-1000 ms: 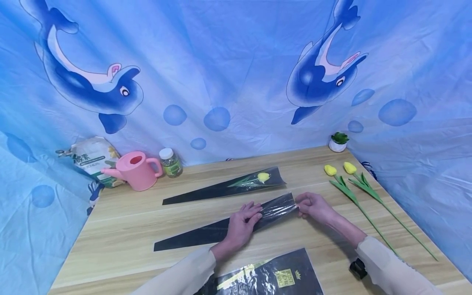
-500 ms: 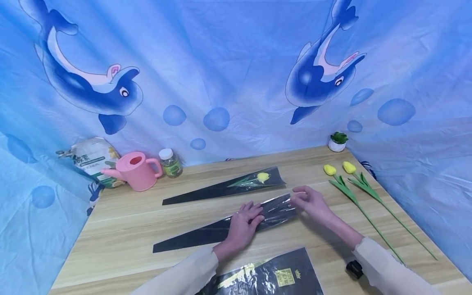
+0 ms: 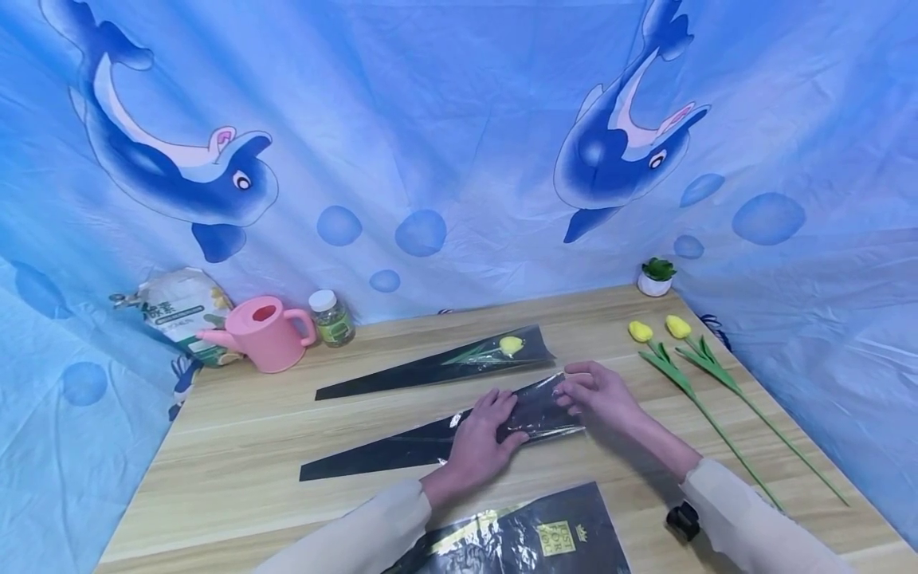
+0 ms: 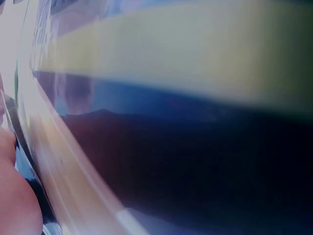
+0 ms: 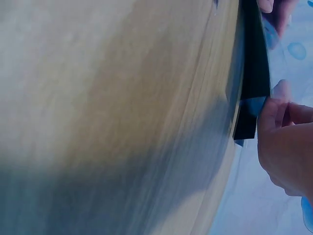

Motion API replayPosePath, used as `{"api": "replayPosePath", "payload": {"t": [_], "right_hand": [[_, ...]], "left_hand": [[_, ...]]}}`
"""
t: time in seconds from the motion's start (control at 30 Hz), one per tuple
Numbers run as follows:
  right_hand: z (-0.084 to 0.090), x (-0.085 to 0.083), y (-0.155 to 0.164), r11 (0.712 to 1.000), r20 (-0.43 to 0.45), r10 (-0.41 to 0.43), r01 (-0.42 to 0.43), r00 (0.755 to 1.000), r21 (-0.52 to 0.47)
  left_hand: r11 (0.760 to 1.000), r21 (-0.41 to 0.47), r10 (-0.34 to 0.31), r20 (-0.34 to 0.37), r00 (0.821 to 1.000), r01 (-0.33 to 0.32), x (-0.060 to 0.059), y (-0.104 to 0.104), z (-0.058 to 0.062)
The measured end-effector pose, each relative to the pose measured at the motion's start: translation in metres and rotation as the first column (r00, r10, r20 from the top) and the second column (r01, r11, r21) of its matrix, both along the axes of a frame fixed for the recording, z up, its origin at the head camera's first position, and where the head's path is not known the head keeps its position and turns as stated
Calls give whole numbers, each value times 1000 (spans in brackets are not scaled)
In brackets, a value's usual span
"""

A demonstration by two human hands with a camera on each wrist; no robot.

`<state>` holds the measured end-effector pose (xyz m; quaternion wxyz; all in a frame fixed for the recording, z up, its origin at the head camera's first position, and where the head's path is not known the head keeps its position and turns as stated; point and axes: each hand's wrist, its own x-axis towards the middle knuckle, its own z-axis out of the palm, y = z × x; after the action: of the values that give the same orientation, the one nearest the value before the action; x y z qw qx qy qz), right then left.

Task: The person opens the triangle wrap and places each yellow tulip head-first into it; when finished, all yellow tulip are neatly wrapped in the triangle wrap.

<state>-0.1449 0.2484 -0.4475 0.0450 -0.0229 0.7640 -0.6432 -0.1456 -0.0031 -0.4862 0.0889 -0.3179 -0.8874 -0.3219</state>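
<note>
In the head view a long black sleeve (image 3: 437, 441) lies on the table (image 3: 237, 446) just in front of the person, its narrow tip to the left and its wide clear mouth to the right; the left hand (image 3: 482, 440) lies flat across it near the wide end, fingers straight and pressing it down; the right hand (image 3: 597, 396) is at the mouth, fingers bent, pinching the film edge. Behind it, apart, lies a second sleeve (image 3: 437, 365) with a yellow tulip inside; two bare tulips (image 3: 688, 375) lie to the right, well clear of the hands; a pack (image 3: 534, 538) of sleeves sits at the near edge; a pink can (image 3: 265, 331), a jar (image 3: 331, 316) and a bag (image 3: 179, 307) stand at the back left, a small pot (image 3: 656, 277) at the back right.

The right wrist view shows what the head view cannot: the sleeve's (image 5: 253, 73) black corner held between thumb and fingers (image 5: 283, 142), lifted slightly off the wood (image 5: 122, 98); the left wrist view is blurred, only dark film (image 4: 195, 166) close up and a bit of skin at the lower left edge, so it tells nothing of that hand's grip.
</note>
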Motion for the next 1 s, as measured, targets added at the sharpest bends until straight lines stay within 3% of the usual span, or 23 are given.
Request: {"api": "replayPosePath", "payload": {"t": [0.2, 0.43, 0.67, 0.83, 1.0], "right_hand": [[1, 0, 1, 1000, -2, 6, -6, 1000, 30], [-2, 1, 6, 999, 6, 44, -44, 999, -16], [-4, 3, 17, 998, 17, 63, -63, 998, -1], [4, 8, 38, 994, 33, 9, -13, 999, 110], [17, 12, 71, 961, -67, -57, 73, 996, 266]], "left_hand": [[999, 45, 17, -21, 1000, -16, -1, 3, 1], [991, 129, 47, -25, 999, -43, -4, 2, 2], [990, 128, 69, -28, 997, -65, -7, 0, 2], [989, 132, 69, -32, 997, -64, -8, -1, 2], [988, 138, 74, -38, 997, -68, -8, -3, 4]]}}
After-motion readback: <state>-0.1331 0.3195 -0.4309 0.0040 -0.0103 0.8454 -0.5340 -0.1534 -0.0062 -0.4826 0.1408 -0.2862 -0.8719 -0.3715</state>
